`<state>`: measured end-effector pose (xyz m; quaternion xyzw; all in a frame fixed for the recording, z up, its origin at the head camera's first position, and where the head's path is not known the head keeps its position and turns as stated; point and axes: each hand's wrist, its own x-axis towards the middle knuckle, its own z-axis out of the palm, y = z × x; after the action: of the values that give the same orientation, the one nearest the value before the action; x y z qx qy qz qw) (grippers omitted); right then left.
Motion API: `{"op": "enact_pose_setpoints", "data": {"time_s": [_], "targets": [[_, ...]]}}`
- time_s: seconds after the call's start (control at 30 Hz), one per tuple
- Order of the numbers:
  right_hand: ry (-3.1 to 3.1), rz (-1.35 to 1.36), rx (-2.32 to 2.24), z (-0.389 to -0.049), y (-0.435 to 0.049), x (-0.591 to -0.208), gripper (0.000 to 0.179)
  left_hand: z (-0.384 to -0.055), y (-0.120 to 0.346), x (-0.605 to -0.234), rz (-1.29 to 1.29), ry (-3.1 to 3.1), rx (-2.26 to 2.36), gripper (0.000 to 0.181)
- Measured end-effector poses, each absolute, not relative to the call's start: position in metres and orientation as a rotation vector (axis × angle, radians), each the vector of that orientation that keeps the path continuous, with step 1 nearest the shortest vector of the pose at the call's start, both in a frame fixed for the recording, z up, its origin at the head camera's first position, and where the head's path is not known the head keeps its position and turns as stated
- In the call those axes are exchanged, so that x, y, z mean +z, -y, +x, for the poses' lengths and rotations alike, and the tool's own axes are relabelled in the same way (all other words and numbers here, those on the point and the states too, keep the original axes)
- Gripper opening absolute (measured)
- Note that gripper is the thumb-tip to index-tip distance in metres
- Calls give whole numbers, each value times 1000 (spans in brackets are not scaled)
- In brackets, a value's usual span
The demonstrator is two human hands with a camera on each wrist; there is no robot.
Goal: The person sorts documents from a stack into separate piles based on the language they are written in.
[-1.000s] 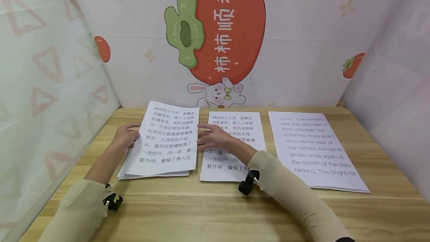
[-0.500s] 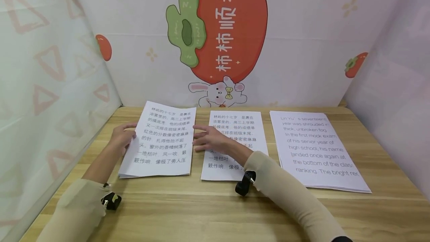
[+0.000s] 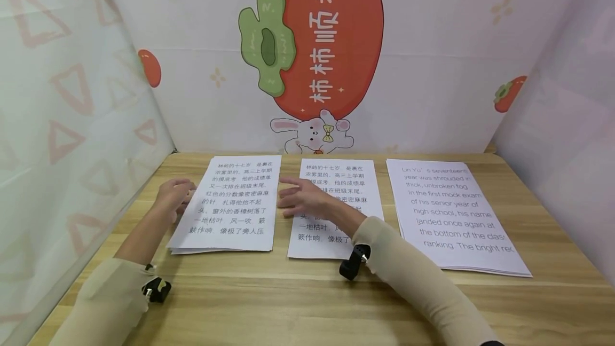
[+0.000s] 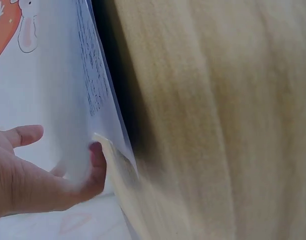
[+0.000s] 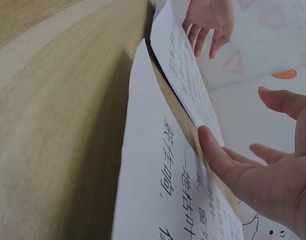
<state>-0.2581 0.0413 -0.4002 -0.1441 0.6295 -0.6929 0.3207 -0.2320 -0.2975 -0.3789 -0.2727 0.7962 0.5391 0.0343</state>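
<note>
The left stack of printed paper (image 3: 230, 202) lies on the table, its lower left corner slightly fanned so that a sheet beneath peeks out. At its left edge is my left hand (image 3: 174, 196), fingers loosely bent; in the left wrist view a fingertip of that hand (image 4: 38, 185) is right at the paper's edge (image 4: 105, 95). My right hand (image 3: 307, 199) stands at the stack's right edge with fingers extended, over the middle stack of printed paper (image 3: 331, 250), partly covering its text. The right wrist view shows the right hand's fingers (image 5: 218, 150) spread, gripping nothing.
At the right lies another stack of paper (image 3: 456, 218) with English text, its edges a little uneven. The wooden table (image 3: 250, 303) meets a printed backdrop (image 3: 432, 95) at the rear, with white cloth walls on both sides.
The left stack's top sheet was raised and slid over the sheets below; its far edge has since dropped lower and it lies flatter. Both hands have loosened slightly at its sides.
</note>
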Motion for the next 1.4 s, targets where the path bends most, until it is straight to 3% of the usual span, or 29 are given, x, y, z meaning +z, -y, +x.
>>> {"op": "enact_pose_setpoints", "data": {"time_s": [0.23,0.67,1.4], "targets": [[-1789,-377,-1794,-261,-64,-394,73,-230,289,-374,-796,-2467,1654,63],[-2152,-463,-1594,-264,-110,-390,47,-231,238,-374,-481,-2493,1617,55],[-2466,-245,-1391,-251,-185,-392,45,-241,175,-380,-252,-2314,1631,49]]}}
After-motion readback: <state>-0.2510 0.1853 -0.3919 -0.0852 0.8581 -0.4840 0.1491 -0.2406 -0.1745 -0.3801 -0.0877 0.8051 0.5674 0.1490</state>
